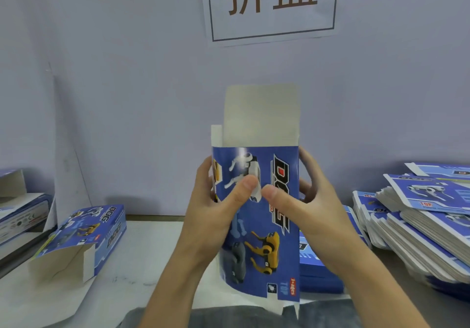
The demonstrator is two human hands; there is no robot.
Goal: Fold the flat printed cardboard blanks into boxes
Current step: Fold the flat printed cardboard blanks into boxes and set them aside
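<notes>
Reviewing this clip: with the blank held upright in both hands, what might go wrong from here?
Both thumbs press the printed front of the blue blank; the left hand and right hand might crease its artwork while squaring it. The upright top flap could bend. The stack of flat blanks leans unevenly and might slide.

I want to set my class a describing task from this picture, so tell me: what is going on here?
A person is folding printed cardboard into boxes. Both the left hand and right hand grip a blue blank held upright, its top flaps open. A folded box with one end open lies on the table to the left; stacks of flat blanks wait on the right.
</notes>
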